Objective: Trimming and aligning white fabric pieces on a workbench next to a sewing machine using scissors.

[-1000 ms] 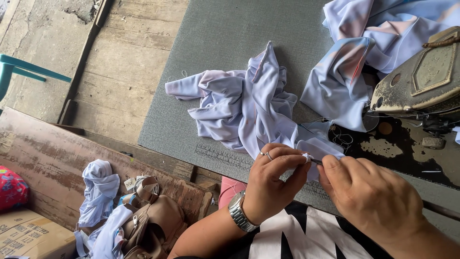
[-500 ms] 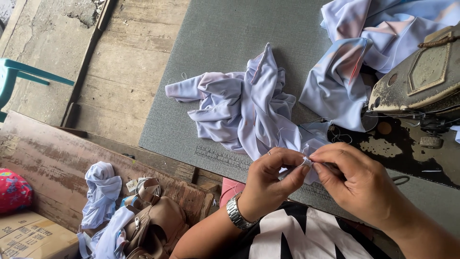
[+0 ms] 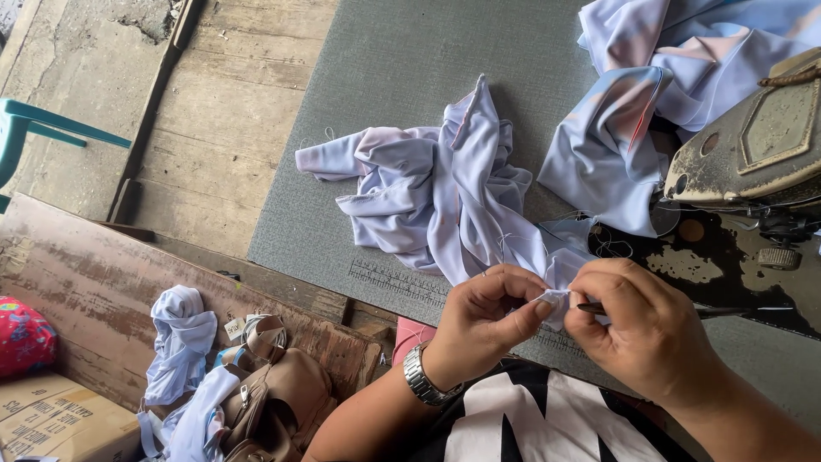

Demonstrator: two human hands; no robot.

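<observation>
A grey felt-topped bench (image 3: 402, 77) fills most of the view, with a printed ruler strip near its front edge; beyond its left side runs a weathered plank floor (image 3: 205, 111) and a teal chair leg (image 3: 51, 128). At the bench's right end stands a worn sewing machine (image 3: 761, 137) on a dark, stained plate, with a second pale blue cloth (image 3: 616, 145) heaped just beside it. The pale lilac garment (image 3: 428, 197) lies crumpled mid-bench, its long axis running from a sleeve-like end at far left diagonally down to the near right, where its corner reaches the hands. Below the bench, a wooden ledge carries a tan bag (image 3: 282, 393) and more pale fabric scraps. The left hand (image 3: 483, 321), wearing a metal watch (image 3: 421, 376), pinches the garment's corner between thumb and fingers. The right hand (image 3: 646, 329) has its grip pressed together on a thin dark tool (image 3: 727, 310), which lies roughly level, its free end pointing right.
</observation>
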